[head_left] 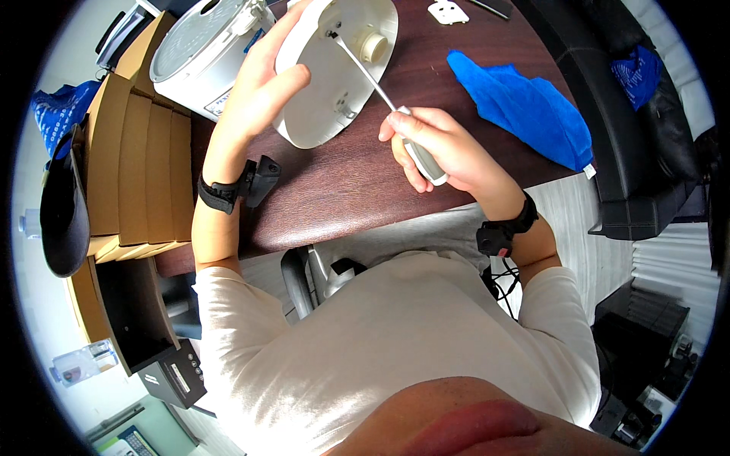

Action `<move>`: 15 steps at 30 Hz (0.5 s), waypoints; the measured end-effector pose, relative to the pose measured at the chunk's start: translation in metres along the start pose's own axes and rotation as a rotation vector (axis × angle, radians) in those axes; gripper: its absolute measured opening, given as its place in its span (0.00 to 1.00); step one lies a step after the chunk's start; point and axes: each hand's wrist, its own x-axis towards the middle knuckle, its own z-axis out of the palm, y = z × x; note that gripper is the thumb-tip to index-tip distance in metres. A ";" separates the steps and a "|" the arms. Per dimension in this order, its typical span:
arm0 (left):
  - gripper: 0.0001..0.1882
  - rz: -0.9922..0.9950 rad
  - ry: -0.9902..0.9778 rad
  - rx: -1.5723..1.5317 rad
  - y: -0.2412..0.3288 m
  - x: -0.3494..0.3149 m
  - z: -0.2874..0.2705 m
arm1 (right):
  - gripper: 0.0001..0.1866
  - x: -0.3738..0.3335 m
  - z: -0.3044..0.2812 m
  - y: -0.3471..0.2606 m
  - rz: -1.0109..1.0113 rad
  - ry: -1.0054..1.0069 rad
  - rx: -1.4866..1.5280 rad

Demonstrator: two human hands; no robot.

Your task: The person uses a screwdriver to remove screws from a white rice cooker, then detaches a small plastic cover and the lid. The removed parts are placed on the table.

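My left hand (262, 87) grips the left rim of a rounded white plastic cover (315, 110), tilted up so its hollow inside faces me. The thumb shows at the rim; the other fingers are partly hidden behind it. My right hand (452, 148) is closed around the pale grey handle of a screwdriver (424, 161). Its long metal shaft slants up and left, with the tip at a small dark fitting (333, 33) inside the cover's upper part. A short cream-coloured cylinder (373, 47) stands out from the cover's inner face.
A white appliance body (201, 57) with a round top stands behind my left arm, beside stacked cardboard boxes (137, 163). On the dark brown table (342, 194) lie a blue cloth (525, 110) and a small white plate (449, 11). A black sofa (608, 144) is at the right.
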 end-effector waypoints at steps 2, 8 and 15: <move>0.42 -0.004 0.008 -0.004 0.001 0.000 0.002 | 0.18 0.001 0.001 0.000 -0.001 0.002 0.009; 0.42 -0.009 -0.004 0.002 0.004 -0.001 0.000 | 0.17 -0.003 0.006 -0.015 0.049 0.073 -0.321; 0.41 0.015 0.003 0.006 0.008 -0.003 0.002 | 0.16 -0.001 -0.016 -0.040 -0.347 0.379 -1.650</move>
